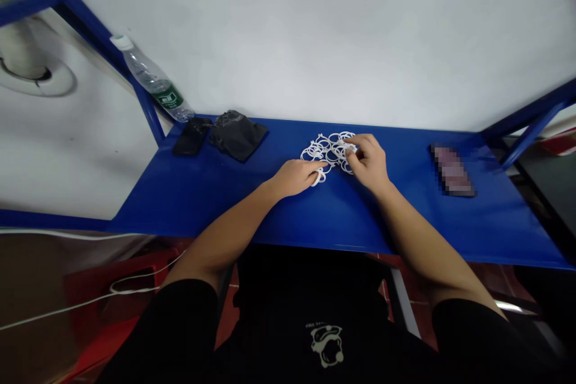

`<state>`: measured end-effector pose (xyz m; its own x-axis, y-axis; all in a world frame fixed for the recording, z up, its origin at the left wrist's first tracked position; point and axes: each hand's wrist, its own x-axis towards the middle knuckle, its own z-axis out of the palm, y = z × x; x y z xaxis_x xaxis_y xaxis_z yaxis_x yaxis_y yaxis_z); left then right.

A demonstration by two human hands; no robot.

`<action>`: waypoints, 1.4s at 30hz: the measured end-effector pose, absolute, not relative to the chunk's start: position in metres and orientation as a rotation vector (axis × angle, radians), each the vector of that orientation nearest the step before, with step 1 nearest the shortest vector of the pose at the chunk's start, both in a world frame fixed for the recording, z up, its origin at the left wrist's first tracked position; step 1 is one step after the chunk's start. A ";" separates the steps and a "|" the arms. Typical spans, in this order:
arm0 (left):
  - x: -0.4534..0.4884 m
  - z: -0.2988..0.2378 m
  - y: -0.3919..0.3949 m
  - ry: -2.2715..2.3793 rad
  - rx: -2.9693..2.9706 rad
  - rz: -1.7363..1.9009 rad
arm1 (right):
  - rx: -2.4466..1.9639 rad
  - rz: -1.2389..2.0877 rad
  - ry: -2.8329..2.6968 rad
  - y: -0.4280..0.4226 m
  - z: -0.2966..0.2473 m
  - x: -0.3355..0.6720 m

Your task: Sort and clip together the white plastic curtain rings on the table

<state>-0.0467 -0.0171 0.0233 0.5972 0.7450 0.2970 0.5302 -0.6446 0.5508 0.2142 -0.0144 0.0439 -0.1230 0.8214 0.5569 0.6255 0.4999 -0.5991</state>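
A tangle of white plastic rings (328, 153) lies on the blue bench top (189, 192), linked together in a loose flat cluster. My left hand (294, 177) rests at the cluster's near left edge, its fingertips curled around one white ring (318, 177). My right hand (366, 162) sits at the cluster's right side, with thumb and fingers pinching rings near the top. Those fingers hide part of the tangle. Both forearms reach in from the bottom of the view.
Left of the rings lie a crumpled black pouch (238, 135) and a dark phone (192, 136). A plastic water bottle (153, 79) leans against the wall behind them. A pixel-blurred flat object (453, 171) lies on the right. Blue metal frame bars (531, 120) and a white wall border the bench.
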 end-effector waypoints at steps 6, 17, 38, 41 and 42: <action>-0.047 0.022 -0.015 1.150 2.298 0.977 | -1.180 0.333 -1.932 -0.017 0.046 0.212; -0.043 0.018 -0.018 1.198 2.326 0.992 | -1.058 0.741 -2.186 -0.032 0.040 0.193; -0.042 0.013 -0.005 0.892 1.627 1.122 | -1.021 0.408 -2.001 -0.024 0.041 0.199; -0.042 0.010 0.000 0.880 1.518 1.129 | -1.099 0.510 -1.892 -0.022 0.038 0.199; -0.042 0.010 0.001 0.878 1.497 1.117 | -1.117 0.556 -1.859 -0.022 0.037 0.199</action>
<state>-0.0418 0.0013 0.0103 0.3022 0.9312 0.2037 -0.0222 -0.2067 0.9781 0.1989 -0.0220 0.0373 -0.2163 0.8657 0.4514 0.4755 0.4973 -0.7257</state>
